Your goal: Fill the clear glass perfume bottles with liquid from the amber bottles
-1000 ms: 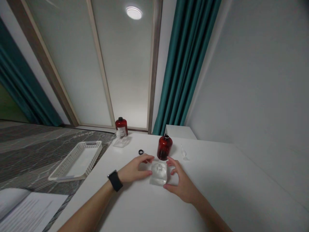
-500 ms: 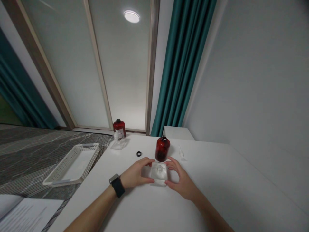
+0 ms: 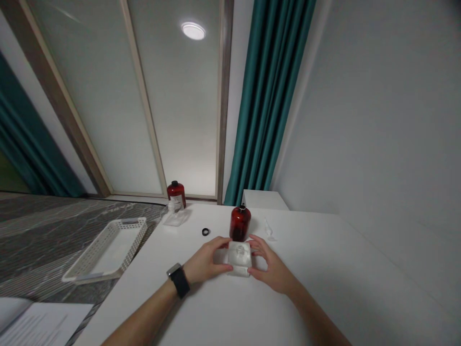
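Note:
A clear, squarish transparent piece (image 3: 239, 258) stands on the white table between my hands. My left hand (image 3: 209, 262), with a dark watch on its wrist, grips its left side with thumb and fingers. On the opposite side my right hand (image 3: 269, 263) holds it the same way. Just behind it stands a dark red bottle (image 3: 239, 223) with an open-looking neck. A black ring (image 3: 205, 231) lies to the left of that bottle, and a small clear part (image 3: 268, 228) lies to its right.
At the table's back left stand a second red bottle (image 3: 176, 194) with a black cap and label, and a clear item (image 3: 175, 217). Left of the white table (image 3: 216, 307) are a white basket (image 3: 108, 250) and printed pages (image 3: 46, 324). A white box (image 3: 265, 199) sits beyond the back edge.
The view has shifted slightly. Both hands keep their grip on the clear piece, which appears a little nearer to the right, below the red bottle.

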`<state>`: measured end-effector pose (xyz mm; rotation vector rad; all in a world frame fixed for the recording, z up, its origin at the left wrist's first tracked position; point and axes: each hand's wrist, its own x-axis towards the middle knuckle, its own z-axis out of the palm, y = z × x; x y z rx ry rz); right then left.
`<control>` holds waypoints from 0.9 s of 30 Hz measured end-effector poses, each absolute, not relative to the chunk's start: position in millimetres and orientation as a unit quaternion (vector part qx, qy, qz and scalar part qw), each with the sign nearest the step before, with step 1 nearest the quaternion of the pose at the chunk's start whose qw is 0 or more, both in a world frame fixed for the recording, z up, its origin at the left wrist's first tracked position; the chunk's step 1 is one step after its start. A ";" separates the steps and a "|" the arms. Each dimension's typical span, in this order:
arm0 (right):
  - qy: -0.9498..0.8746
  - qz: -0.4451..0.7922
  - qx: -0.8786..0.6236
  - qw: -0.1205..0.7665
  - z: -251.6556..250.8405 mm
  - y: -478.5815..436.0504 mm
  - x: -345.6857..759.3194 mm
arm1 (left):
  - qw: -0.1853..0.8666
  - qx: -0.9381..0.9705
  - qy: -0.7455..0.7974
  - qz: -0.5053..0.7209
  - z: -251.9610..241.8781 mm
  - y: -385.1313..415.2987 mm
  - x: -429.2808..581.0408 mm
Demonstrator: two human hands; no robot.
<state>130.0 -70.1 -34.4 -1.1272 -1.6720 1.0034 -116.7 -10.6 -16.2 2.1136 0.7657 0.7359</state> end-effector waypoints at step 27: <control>-0.683 0.386 -0.433 0.444 -36.8 -65.8 133.9 | 0.401 0.816 0.292 0.298 -18.2 -4.2 -119.5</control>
